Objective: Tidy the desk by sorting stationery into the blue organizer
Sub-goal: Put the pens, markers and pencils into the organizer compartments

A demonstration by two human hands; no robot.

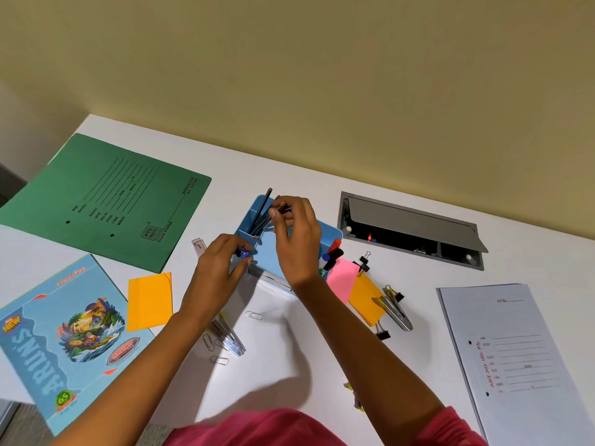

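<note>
Here, our right hand (297, 239) pinching pencils (261, 217) in the blue organizer (270, 259), our left hand (219, 268) gripping a small blue thing (243, 253) near its left side.

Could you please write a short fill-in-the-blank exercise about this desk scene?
1. The right hand holds dark ____ over the blue organizer.
2. The folder at the far left is ____.
3. The pink note lies beside an ____ note.

Missing words: pencils; green; orange
</note>
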